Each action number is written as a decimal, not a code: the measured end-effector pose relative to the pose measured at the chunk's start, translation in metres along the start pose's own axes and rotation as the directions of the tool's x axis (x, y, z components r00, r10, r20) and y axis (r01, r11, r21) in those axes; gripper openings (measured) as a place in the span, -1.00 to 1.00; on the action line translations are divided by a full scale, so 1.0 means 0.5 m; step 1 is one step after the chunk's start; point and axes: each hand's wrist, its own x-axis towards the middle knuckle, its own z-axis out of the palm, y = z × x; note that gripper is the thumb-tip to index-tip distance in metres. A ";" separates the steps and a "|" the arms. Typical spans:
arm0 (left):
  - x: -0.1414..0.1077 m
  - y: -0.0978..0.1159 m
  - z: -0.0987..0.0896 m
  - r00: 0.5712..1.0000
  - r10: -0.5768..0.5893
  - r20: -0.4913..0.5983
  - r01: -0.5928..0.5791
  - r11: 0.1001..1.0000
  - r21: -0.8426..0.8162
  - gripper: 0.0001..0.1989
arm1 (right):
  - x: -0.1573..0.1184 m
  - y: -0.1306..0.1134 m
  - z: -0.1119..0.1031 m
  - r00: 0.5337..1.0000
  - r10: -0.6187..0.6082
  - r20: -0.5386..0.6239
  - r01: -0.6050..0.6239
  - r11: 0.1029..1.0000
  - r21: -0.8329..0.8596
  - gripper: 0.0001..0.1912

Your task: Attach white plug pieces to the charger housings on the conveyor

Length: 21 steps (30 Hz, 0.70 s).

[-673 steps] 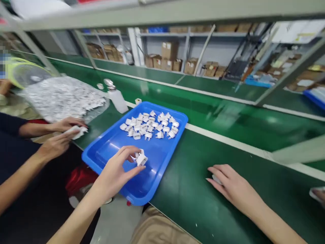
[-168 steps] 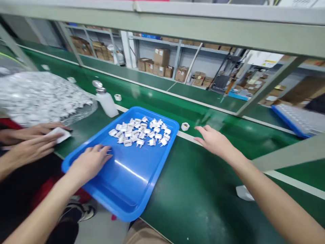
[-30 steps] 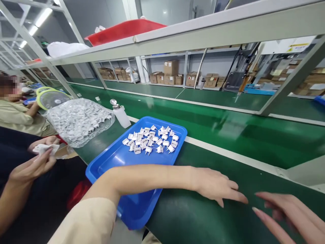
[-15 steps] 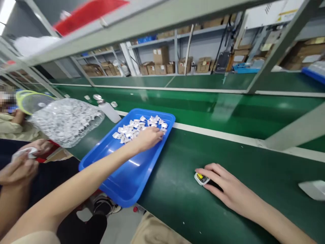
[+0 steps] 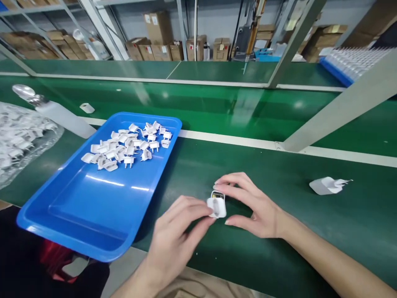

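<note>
My left hand (image 5: 182, 231) pinches a white plug cap (image 5: 216, 207) between thumb and fingers. Just behind the cap stands a white charger housing (image 5: 222, 193), whose open top shows dark and yellow parts inside; the cap hides much of it, and I cannot tell whether the two touch. Curved around the housing's right side, my right hand (image 5: 251, 205) has thumb and fingers apart. Its fingertips are close to the housing's far edge. To the left, a blue tray (image 5: 93, 211) bears several loose white plug caps (image 5: 124, 145) with metal pins.
A white charger with pins (image 5: 328, 185) lies at the right on the green bench. Behind the tray are a white bottle (image 5: 63, 116) and a small white piece (image 5: 87, 108). A clear bag of white parts (image 5: 25, 140) sits far left. A slanted post (image 5: 338, 107) rises at the right.
My left hand has left the tray with a plug cap and come over to the charger housing. My right hand has opened from its grip on the housing. The view has turned downward and right.
</note>
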 end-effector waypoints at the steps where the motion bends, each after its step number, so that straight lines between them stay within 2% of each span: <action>1: 0.003 -0.003 0.019 0.999 -0.024 0.039 0.026 0.999 -0.047 -0.74 | 0.001 -0.002 0.000 0.999 -0.037 -0.017 0.038 0.999 0.018 -0.52; 3: 0.011 -0.010 0.051 0.993 -0.095 0.070 0.100 0.993 -0.058 -0.63 | 0.001 -0.001 0.002 0.997 -0.017 -0.074 0.020 0.999 0.035 -0.62; 5: 0.014 -0.019 0.078 0.985 -0.173 0.022 0.172 0.984 0.037 -0.49 | -0.001 0.007 0.006 0.978 0.109 -0.179 -0.105 0.994 0.032 -0.66; 6: 0.014 -0.024 0.090 0.982 -0.187 -0.002 0.186 0.976 0.110 -0.46 | -0.002 0.013 0.008 0.953 0.186 -0.237 -0.182 0.982 0.042 -0.68; 8: 0.015 -0.035 0.107 0.985 -0.171 -0.007 0.167 0.952 0.256 -0.57 | -0.005 0.025 0.010 0.892 0.314 -0.325 -0.295 0.949 0.110 -0.70; 10: 0.016 -0.043 0.109 0.990 -0.134 0.044 0.114 0.946 0.303 -0.79 | -0.006 0.034 0.008 0.858 0.376 -0.349 -0.328 0.925 0.190 -0.74; 11: 0.017 -0.046 0.103 0.990 -0.115 0.085 0.088 0.959 0.269 -0.83 | -0.005 0.037 0.007 0.858 0.383 -0.343 -0.326 0.921 0.213 -0.76; 13: 0.019 -0.052 0.083 0.980 -0.097 0.175 0.074 0.988 0.133 -0.75 | -0.003 0.037 0.004 0.874 0.362 -0.324 -0.301 0.927 0.224 -0.79; 15: 0.018 -0.057 0.064 0.967 -0.128 0.222 0.119 0.991 0.055 -0.65 | 0.000 0.034 0.004 0.898 0.318 -0.303 -0.261 0.942 0.212 -0.82; 17: 0.014 -0.063 0.060 0.964 -0.215 0.154 0.199 0.974 0.113 -0.54 | 0.000 0.030 0.008 0.919 0.284 -0.273 -0.240 0.953 0.185 -0.82; 19: 0.012 -0.067 0.073 0.959 -0.279 0.046 0.263 0.940 0.218 -0.41 | -0.003 0.027 0.016 0.924 0.293 -0.245 -0.264 0.953 0.145 -0.77; 21: 0.015 -0.069 0.089 0.956 -0.292 -0.002 0.280 0.915 0.291 -0.44 | -0.008 0.026 0.023 0.918 0.302 -0.256 -0.291 0.953 0.082 -0.68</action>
